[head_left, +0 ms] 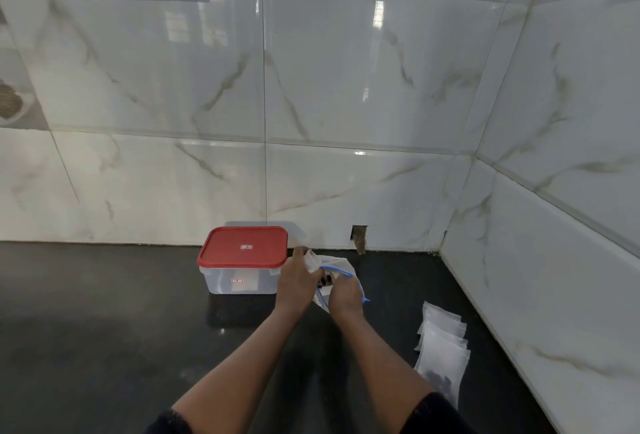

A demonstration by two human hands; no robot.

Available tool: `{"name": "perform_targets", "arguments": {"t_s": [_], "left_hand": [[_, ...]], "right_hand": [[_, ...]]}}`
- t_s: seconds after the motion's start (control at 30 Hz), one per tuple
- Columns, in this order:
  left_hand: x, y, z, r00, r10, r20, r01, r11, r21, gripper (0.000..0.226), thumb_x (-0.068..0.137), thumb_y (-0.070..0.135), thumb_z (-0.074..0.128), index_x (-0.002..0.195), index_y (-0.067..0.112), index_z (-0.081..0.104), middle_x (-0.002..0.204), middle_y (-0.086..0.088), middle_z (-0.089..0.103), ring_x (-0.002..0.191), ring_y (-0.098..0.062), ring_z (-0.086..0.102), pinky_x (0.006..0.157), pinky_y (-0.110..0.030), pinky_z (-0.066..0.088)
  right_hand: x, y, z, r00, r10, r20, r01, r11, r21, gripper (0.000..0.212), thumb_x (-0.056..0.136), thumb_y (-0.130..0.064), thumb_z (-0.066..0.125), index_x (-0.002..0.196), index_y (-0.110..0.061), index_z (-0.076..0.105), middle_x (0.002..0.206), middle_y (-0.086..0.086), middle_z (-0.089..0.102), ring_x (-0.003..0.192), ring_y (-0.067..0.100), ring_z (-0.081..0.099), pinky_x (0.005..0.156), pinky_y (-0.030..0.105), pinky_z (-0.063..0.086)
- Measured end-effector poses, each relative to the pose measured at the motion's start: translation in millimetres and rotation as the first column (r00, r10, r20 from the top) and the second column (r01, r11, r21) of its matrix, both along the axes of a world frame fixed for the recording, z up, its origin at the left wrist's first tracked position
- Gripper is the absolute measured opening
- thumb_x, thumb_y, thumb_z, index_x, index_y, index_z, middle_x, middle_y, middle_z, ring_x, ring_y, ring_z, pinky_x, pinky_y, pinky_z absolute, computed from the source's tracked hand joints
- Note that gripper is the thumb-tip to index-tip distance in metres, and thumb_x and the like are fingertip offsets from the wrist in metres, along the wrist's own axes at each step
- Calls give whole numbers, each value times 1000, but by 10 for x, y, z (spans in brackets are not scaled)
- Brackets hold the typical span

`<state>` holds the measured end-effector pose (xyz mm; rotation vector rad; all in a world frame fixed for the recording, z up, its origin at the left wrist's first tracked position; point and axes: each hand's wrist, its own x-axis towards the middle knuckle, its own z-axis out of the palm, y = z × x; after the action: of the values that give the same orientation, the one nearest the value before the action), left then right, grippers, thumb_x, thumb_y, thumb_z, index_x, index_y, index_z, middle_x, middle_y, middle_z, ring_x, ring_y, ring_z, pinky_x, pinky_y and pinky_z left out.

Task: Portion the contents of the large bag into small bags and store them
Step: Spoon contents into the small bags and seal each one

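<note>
Between the hands (297, 279) (344, 295), seemingly, the large bag (341, 264).

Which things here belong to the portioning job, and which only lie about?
For the job: large bag, gripped by left hand and right hand; small bags; box with red lid, likely for storing.
Lying about: gap in the wall tile; brown shape at far left, unclear.

Glossy white marble-look wall tiles (346, 87), dark countertop (86, 329), corner at rt, window reflections
</note>
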<state>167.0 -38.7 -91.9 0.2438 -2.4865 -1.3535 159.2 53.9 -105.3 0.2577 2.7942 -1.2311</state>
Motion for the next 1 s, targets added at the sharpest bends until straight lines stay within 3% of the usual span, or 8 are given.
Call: {"name": "perform_targets", "arguments": {"t_s": [0.1,0.27,0.4,0.5,0.6,0.7,0.87,1.0], "left_hand": [[-5,-2,-3,1000,9,5,-9,1000,13,40,85,17,63,121,12,47,109,-10,60,98,-23,58,80,-28,45],[-24,-13,25,1000,26,3,-26,1000,10,39,85,17,62,121,13,47,110,-13,61,98,-27,59,84,-37,51],[-4,-23,21,1000,13,-4,-13,1000,22,41,85,15,63,122,12,47,113,-12,60,98,-24,59,81,-30,48],[12,-47,2,1000,12,-16,-12,1000,12,40,85,15,63,122,10,47,112,-11,60,90,-16,53,77,-24,43],[0,-63,-15,1000,8,-19,-8,1000,12,41,85,14,63,123,10,47,112,-11,60,88,-15,51,79,-25,44],[-19,-50,-23,1000,-3,-13,3,1000,12,43,84,12,63,124,11,46,112,-11,60,93,-19,54,79,-27,44],[-45,-37,-46,1000,1,-17,-1,1000,0,41,84,14,64,122,12,47,112,-11,61,97,-23,58,79,-27,45],[-42,-60,-38,1000,0,-17,0,1000,-1,41,84,12,63,122,11,47,111,-11,61,92,-19,54,79,-25,43]], "right_hand": [[-5,6,2,1000,18,1,-18,1000,-11,32,99,-13,36,119,-1,57,122,16,59,114,28,55,80,23,40],[17,-25,15,999,26,-25,-26,1000,-6,32,99,-12,35,117,-1,59,119,15,61,113,28,56,87,28,45],[-40,-84,19,994,-97,48,104,978,-179,33,98,-4,32,116,3,59,118,18,61,106,26,59,83,29,46],[-25,-113,53,983,-160,85,181,910,-374,34,95,-1,32,111,3,62,115,19,62,92,21,53,76,28,42],[53,-101,125,967,-216,137,255,821,-510,33,97,-4,34,117,4,60,111,15,61,96,25,55,76,27,40],[75,-130,138,922,-317,223,387,730,-564,34,99,-9,36,123,2,56,125,16,58,117,28,55,84,26,42],[-48,-244,92,862,-396,316,505,630,-590,37,101,-9,28,121,5,56,124,18,58,116,31,55,82,30,42],[-5,-242,166,854,-387,348,517,560,-647,36,102,-12,30,124,1,55,126,16,58,116,28,56,63,18,43]]}}
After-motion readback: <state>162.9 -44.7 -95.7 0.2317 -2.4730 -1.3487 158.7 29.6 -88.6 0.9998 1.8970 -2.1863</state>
